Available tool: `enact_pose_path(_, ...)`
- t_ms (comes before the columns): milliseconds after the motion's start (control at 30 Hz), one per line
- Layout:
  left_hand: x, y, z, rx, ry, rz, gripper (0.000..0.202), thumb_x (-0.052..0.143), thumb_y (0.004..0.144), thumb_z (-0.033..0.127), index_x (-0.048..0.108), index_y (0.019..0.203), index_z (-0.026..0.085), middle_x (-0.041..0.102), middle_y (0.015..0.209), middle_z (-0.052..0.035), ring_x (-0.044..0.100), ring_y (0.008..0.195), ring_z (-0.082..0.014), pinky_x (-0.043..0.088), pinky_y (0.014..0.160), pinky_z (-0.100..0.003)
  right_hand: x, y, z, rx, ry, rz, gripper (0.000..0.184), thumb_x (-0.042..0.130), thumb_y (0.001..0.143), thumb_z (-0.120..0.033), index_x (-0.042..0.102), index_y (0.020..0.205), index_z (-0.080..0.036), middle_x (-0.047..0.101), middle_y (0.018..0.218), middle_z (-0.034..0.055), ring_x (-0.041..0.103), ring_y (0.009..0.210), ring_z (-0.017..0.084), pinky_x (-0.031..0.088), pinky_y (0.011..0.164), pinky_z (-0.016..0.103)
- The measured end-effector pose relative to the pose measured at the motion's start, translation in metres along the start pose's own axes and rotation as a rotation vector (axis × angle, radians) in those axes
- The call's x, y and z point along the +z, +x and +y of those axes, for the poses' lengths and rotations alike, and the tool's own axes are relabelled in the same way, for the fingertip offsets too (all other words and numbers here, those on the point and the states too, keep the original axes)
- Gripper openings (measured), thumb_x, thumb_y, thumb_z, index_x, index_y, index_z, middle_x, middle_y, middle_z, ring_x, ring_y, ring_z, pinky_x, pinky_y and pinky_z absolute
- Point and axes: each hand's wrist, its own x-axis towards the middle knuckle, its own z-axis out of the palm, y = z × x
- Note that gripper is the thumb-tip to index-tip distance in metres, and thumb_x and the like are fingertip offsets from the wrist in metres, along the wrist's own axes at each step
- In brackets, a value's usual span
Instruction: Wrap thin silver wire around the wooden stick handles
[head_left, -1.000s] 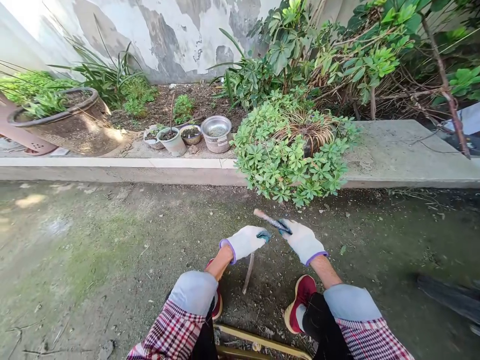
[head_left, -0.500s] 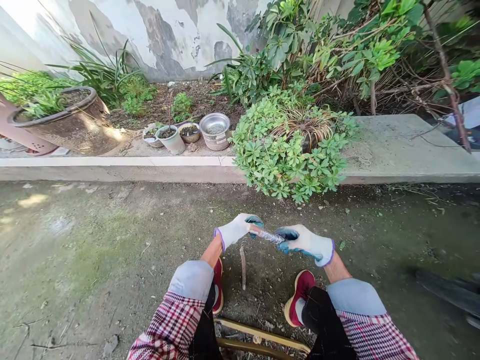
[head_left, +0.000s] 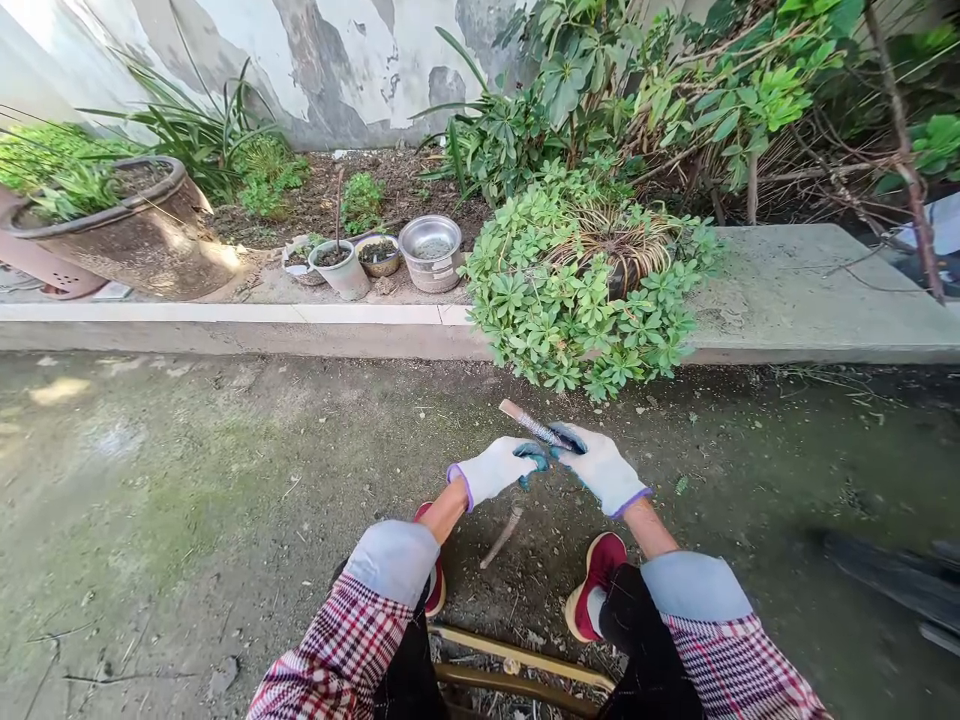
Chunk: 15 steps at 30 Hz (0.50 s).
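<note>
Stick (head_left: 527, 420) is up off the ground at 6 o'clock from the bush (head_left: 585, 300), long axis 10-to-4, free tip aimed at 10. Right hand (head_left: 602, 467) grip is closed round its low end, and left hand (head_left: 493, 468) grip is pinching there too.

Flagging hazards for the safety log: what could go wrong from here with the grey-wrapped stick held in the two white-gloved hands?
1. The white-gloved left hand and right hand meet at the lower end of the grey-wrapped stick with a tan tip; its free end could tip or slip.
2. The thin pale strip below the left hand slants down between the red shoes and might snag or strike a foot.
</note>
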Motion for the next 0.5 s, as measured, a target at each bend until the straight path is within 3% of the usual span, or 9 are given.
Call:
enact_pose_path(133,-0.007,0.000,0.001,-0.013,0.061,0.022,0.013,0.056,0.081,0.023,0.066,0.079,0.015,0.055,0.067,0.0036,0.048,0.060,-0.0112,0.041,0.059,-0.024,-0.003,0.003,-0.006,0.039,-0.246,-0.057,0.059,0.065,0.083,-0.016,0.066,0.142,-0.022,0.066,0.143,0.0139,0.061,0.131,0.033,0.040,0.117,0.048)
enact_pose_path(267,-0.019,-0.001,-0.004,-0.035,0.129,0.037,0.010,0.058,0.076,0.024,0.062,0.072,0.017,0.048,0.059,0.0055,0.041,0.055,-0.0110,0.032,0.053,-0.025,-0.009,-0.003,-0.004,0.065,-0.379,-0.243,0.049,0.068,0.076,-0.014,0.077,0.124,-0.022,0.078,0.113,0.0132,0.071,0.108,0.034,0.050,0.101,0.046)
enact_pose_path(367,-0.029,0.000,-0.007,-0.027,0.131,0.037,0.010,0.059,0.073,0.024,0.065,0.073,0.017,0.051,0.060,0.0051,0.042,0.059,-0.0111,0.031,0.055,-0.024,-0.013,-0.012,-0.002,0.024,-0.342,-0.443,0.044,0.070,0.069,-0.013,0.082,0.110,-0.023,0.080,0.095,0.0053,0.074,0.089,0.027,0.054,0.086,0.036)
enact_pose_path(500,-0.034,0.006,-0.009,-0.011,0.063,0.034,0.014,0.061,0.072,0.025,0.068,0.077,0.014,0.059,0.068,0.0027,0.048,0.063,-0.0116,0.038,0.060,-0.024,-0.021,-0.019,-0.003,-0.075,-0.098,-0.598,0.053,0.071,0.074,-0.026,0.075,0.126,-0.021,0.080,0.103,0.0014,0.071,0.088,0.020,0.054,0.076,0.027)
